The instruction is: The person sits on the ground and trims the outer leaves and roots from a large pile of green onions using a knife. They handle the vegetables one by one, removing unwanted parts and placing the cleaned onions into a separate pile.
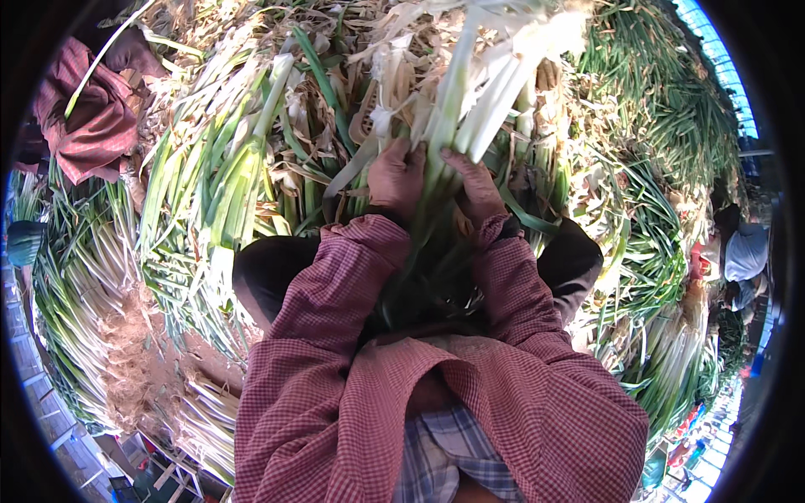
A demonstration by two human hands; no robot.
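In front of my lap, several thick long green onions (443, 119) point away from me. Their white ends lie in bright, washed-out light, and their green leaves run down into shadow between my knees. My left hand (396, 176) is closed at the left side of these stalks, thumb against them. From the right, my right hand (476, 185) grips the same stalks, with its thumb across the pale part. The fingertips of both hands are partly hidden. Dry peeled husks (396, 69) lie heaped just beyond the hands.
Loose green onions (242, 170) lie to my left, with rows of rooted ones (82, 283) farther out. Cut leaves (654, 232) are piled at right. A beige slotted plastic piece (363, 119) pokes from the husks. Checked red cloth (91, 119) is at upper left; a person (745, 251) is far right.
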